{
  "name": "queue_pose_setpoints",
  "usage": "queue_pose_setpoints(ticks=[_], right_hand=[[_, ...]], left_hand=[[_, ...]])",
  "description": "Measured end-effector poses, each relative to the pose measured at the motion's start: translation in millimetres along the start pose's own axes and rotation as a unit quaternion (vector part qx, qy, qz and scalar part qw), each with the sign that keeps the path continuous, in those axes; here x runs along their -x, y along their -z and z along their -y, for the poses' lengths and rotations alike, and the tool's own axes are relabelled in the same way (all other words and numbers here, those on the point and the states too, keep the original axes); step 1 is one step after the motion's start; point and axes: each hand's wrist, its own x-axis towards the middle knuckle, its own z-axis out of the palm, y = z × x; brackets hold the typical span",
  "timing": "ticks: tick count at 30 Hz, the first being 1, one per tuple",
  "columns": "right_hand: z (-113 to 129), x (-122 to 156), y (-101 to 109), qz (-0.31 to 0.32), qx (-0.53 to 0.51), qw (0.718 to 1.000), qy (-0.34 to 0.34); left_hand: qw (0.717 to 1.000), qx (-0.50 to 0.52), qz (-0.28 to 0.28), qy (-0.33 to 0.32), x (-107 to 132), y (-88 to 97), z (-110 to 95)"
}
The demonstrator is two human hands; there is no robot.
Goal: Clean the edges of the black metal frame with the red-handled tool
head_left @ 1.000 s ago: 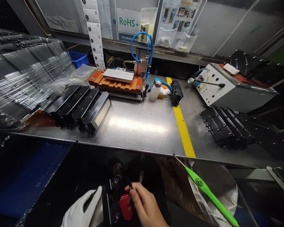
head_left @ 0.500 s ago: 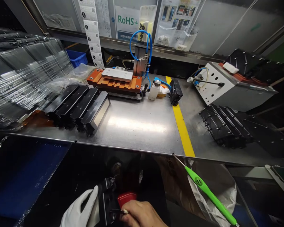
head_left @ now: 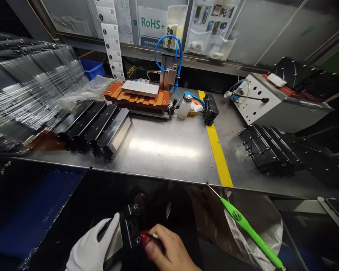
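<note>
Below the near edge of the steel bench (head_left: pixel 169 150), at about six o'clock in the view, both hands meet over one black part (head_left: pixel 129 233). The left hand (head_left: pixel 94 250), in a white glove, is closed around that part from the seven o'clock side, thumb laid up along its face, so the part's long axis runs from roughly one o'clock down to seven. The right hand (head_left: pixel 169 254), bare, comes in from five o'clock and sits just beside the part's right edge; its fingers are pinched narrow on a thin pale-tipped tool (head_left: pixel 151 236) whose tip points toward nine o'clock, at the part's screw-holed end. A red piece (head_left: pixel 144 238) shows between the tool and the part — whether it belongs to the part cannot be told. So the right hand is the nearer to the working end, wrist low, knuckles up. On the bench at ten o'clock stands a row of black housings (head_left: pixel 97 126); at twelve, an orange fixture (head_left: pixel 138 98) with blue hoses; a green-handled tool (head_left: pixel 247 227) hangs off the edge at four o'clock.
</note>
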Motion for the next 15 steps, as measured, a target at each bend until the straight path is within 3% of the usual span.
queue_pose_setpoints(ticks=[3, 7, 15], right_hand=[[2.4, 0.1, 10.9, 0.078, -0.046, 0.992, -0.090], [-3.6, -3.4, 0.7, 0.143, -0.099, 0.969, -0.173], [-3.7, -7.9, -12.2, 0.123, -0.100, 0.968, -0.194]], left_hand=[[0.998, -0.044, 0.046, 0.014, -10.2, 5.8, 6.0], [0.985, -0.137, 0.090, -0.048, -22.7, 13.3, 6.4], [0.967, -0.219, 0.088, -0.098, -27.6, 18.1, -1.5]])
